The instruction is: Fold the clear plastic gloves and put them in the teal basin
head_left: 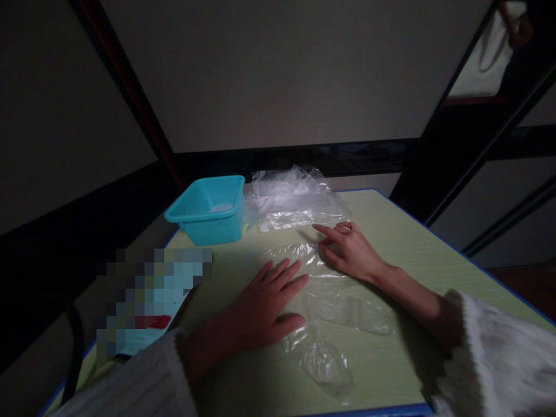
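Observation:
A thin, clear plastic piece with rounded lobes lies spread on the table, crinkled and shiny; I cannot tell its exact kind. My left hand rests palm down on its left part, fingers stretched and slightly spread, covering some of it. At its upper right edge is my right hand, index finger extended toward the left and the other fingers partly bent. Nothing shows in its grasp. Just beyond that hand lies a loose pile of clear plastic, wrinkled at the back.
A turquoise plastic basket stands at the back left with something pale inside. Nearer on the left lies a flat device, its screen mostly blurred out. The pale green table has a blue edge and stands against a panelled wall.

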`<state>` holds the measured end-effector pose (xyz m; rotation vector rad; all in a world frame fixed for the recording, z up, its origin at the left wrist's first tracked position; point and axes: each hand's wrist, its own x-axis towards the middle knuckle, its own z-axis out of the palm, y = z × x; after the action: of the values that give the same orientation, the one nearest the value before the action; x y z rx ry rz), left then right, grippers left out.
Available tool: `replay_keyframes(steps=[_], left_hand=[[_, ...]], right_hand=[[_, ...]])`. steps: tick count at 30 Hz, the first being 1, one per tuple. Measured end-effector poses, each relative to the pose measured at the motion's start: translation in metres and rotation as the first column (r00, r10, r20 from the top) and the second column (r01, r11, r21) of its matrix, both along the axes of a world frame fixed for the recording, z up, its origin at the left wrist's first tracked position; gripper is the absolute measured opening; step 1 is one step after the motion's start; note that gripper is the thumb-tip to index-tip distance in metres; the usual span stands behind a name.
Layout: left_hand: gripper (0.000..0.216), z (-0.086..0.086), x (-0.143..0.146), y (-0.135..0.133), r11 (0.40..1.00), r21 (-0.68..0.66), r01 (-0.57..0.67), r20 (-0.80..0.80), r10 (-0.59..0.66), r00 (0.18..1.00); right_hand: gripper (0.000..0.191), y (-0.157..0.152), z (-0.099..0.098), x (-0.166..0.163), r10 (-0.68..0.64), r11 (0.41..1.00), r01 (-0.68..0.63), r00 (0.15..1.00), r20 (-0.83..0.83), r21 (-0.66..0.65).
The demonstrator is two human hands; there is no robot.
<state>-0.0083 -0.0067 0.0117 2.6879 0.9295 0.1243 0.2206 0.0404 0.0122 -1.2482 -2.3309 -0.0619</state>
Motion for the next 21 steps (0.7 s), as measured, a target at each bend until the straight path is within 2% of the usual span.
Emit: replay_keyframes(steps=[8, 12, 15, 21], left_hand=[[0.059, 0.000, 0.000, 0.000, 1.000, -0.008, -0.012, 0.034, 0.013, 0.999], [0.060, 0.001, 0.000, -0.001, 1.000, -0.007, -0.019, 0.001, 0.019, 1.000], [0.060, 0.001, -0.001, -0.001, 1.000, -0.007, -0.017, 0.002, 0.017, 1.000], [0.059, -0.003, -0.002, 0.000, 1.000, 0.011, 0.001, 0.049, -0.001, 0.999]], right_hand=[[0.049, 0.000, 0.001, 0.004, 0.039, 0.999, -0.038, 0.985, 0.169, -0.012], [0.051, 0.005, -0.005, 0.009, -0.041, 0.999, 0.043, 0.977, 0.211, -0.006], [0.049, 0.005, -0.005, 0.011, -0.056, 0.997, 0.061, 0.991, 0.120, -0.044], [0.047, -0.003, 0.001, 0.002, 0.063, 0.981, -0.091, 0.985, -0.159, -0.173]])
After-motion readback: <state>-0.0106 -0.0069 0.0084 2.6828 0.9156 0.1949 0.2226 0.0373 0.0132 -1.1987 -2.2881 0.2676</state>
